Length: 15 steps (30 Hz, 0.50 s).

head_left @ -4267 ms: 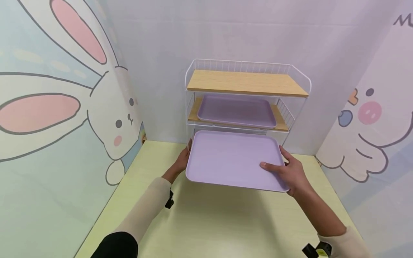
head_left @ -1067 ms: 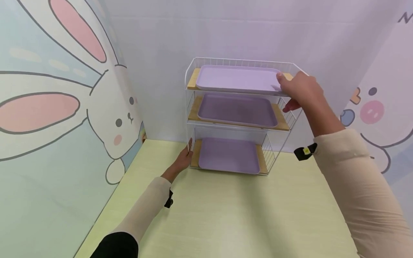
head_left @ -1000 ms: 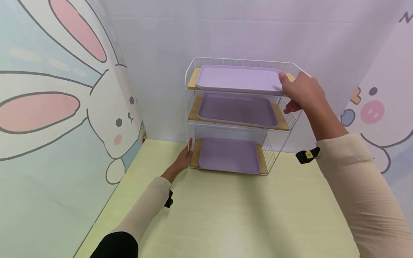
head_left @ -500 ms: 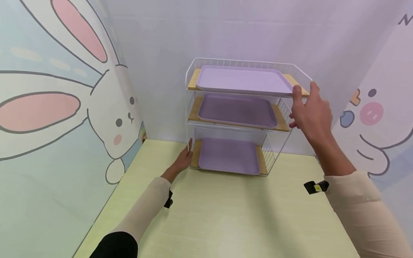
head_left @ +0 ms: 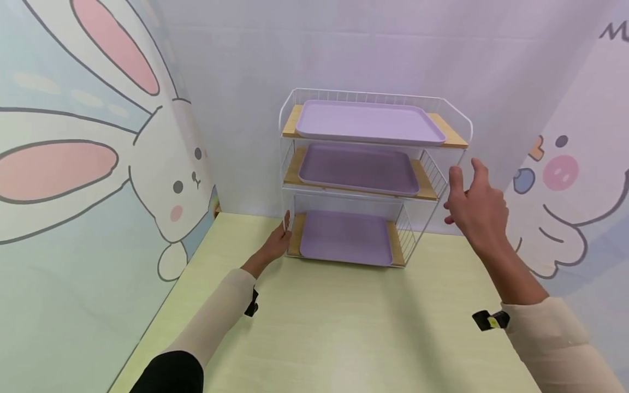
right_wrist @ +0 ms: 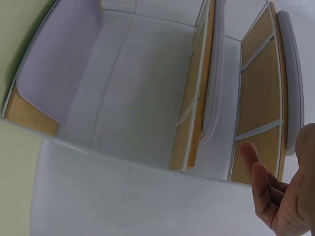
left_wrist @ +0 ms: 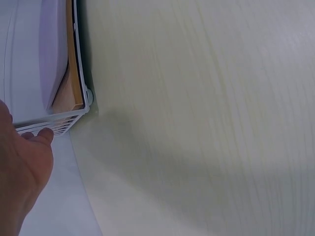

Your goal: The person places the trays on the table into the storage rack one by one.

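Note:
A three-tier storage rack of white wire and wooden boards stands at the back of the table. One light purple tray lies on each level: a top tray, a middle tray and a bottom tray. Low on the rack's left side, my left hand holds the wire frame; the left wrist view shows the thumb against the wire. Beside the rack's right side my right hand hovers with nothing in it, thumb and index finger spread apart. In the right wrist view its fingers are loosely bent near the top shelf.
The pale wood-grain table extends in front of the rack. Behind it hangs a plain light curtain. Printed panels with a rabbit and a pig flank the left and right sides.
The tray held by both hands earlier now lies on the top level. My right hand let go of it, then moved down and right off the rack. The left hand stays at the frame.

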Each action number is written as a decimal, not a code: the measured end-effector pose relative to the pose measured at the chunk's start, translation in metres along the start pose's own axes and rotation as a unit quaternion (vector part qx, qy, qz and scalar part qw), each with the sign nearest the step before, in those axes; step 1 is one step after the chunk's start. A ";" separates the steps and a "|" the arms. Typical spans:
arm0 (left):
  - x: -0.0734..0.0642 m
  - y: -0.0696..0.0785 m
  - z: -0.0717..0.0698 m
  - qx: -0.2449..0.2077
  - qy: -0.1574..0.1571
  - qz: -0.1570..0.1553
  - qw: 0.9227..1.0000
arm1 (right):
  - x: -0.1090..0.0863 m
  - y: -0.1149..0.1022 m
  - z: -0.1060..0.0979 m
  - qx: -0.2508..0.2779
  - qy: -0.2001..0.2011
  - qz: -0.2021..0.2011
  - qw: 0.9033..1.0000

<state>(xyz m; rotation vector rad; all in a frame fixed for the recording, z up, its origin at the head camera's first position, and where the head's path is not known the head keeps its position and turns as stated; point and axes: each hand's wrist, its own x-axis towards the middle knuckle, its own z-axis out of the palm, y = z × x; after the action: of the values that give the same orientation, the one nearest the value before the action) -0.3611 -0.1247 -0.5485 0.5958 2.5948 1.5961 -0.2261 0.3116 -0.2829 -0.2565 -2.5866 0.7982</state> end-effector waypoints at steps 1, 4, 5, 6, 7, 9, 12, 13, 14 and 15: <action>0.000 0.000 0.000 0.000 -0.001 -0.002 1.000 | -0.001 0.004 0.002 -0.001 -0.005 0.002 1.000; -0.001 -0.003 -0.003 -0.001 -0.005 -0.001 1.000 | -0.005 0.016 0.011 -0.004 -0.020 0.003 1.000; 0.000 -0.007 -0.005 0.000 -0.007 0.002 1.000 | -0.006 0.020 0.013 -0.006 -0.025 0.002 1.000; 0.004 -0.019 -0.005 0.006 -0.005 0.016 1.000 | -0.007 0.024 0.015 -0.009 -0.029 -0.001 1.000; 0.009 -0.033 -0.006 0.014 -0.005 0.030 0.999 | -0.009 0.028 0.017 -0.009 -0.033 -0.003 0.999; 0.017 -0.051 -0.010 0.031 -0.016 0.037 0.999 | -0.011 0.037 0.020 -0.011 -0.037 -0.012 0.999; 0.027 -0.072 -0.018 0.072 -0.025 0.050 0.996 | -0.014 0.054 0.022 -0.008 -0.043 -0.023 0.999; 0.024 -0.062 -0.024 0.079 -0.040 0.032 0.996 | -0.015 0.061 0.022 -0.005 -0.045 -0.025 0.999; 0.019 -0.049 -0.030 0.084 -0.055 0.011 0.995 | -0.015 0.069 0.022 -0.004 -0.046 -0.028 0.999; 0.016 -0.040 -0.037 0.092 -0.062 -0.002 0.994 | -0.015 0.077 0.022 -0.003 -0.046 -0.031 0.998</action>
<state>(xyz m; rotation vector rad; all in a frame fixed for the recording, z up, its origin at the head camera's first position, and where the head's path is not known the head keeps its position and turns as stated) -0.3960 -0.1663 -0.5633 0.6762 2.6656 1.2824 -0.2188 0.3593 -0.3489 -0.1430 -2.6686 0.7965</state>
